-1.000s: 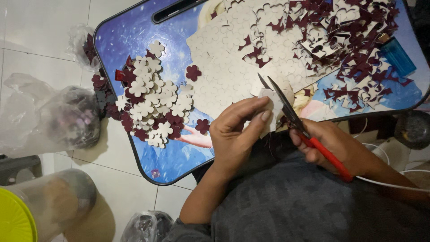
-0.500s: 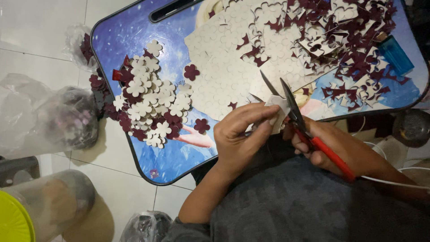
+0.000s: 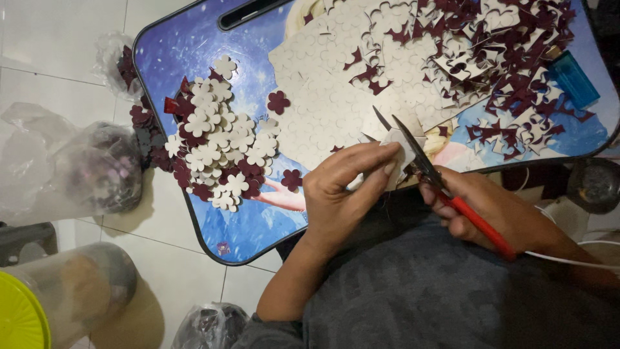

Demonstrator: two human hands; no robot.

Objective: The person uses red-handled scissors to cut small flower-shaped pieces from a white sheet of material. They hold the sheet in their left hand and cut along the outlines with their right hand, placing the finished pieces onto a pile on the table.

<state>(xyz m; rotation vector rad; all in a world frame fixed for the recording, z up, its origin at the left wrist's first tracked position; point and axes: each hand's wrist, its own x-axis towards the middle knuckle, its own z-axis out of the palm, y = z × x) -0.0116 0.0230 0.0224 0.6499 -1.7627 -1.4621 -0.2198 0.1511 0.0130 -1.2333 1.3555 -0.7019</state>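
A person in a grey top sits over a blue lap tray [image 3: 194, 71], cutting paper shapes. Nearest the camera, the right hand [image 3: 491, 210] is clenched around the red handles of a pair of scissors [image 3: 423, 161], whose dark blades stand apart and point up and away over the tray's near edge. Just to its left, the left hand [image 3: 342, 194] pinches a small pale paper piece [image 3: 400, 145] between thumb and fingers, holding it against the blades (how deep the cut runs cannot be told). A thin white cable [image 3: 568, 258] crosses the person's right forearm.

On the tray beyond the hands lies a pale sheet [image 3: 323, 103] marked all over with flower outlines, touching the piece being cut. To its left a heap of cut flowers [image 3: 216, 145], cream and dark red, spills over the tray's left rim; two single dark red flowers [image 3: 279, 101] lie between the heap and the sheet. Farther back and to the right sits a tangle of dark red and cream offcuts [image 3: 504, 58], with a small blue translucent box [image 3: 575, 77] at its right edge.

On the tiled floor to the left rest a clear plastic bag [image 3: 97, 168] of dark contents and, nearer, a clear jar with a yellow-green lid [image 3: 26, 317]. Another bag [image 3: 210, 326] lies at the lower edge.
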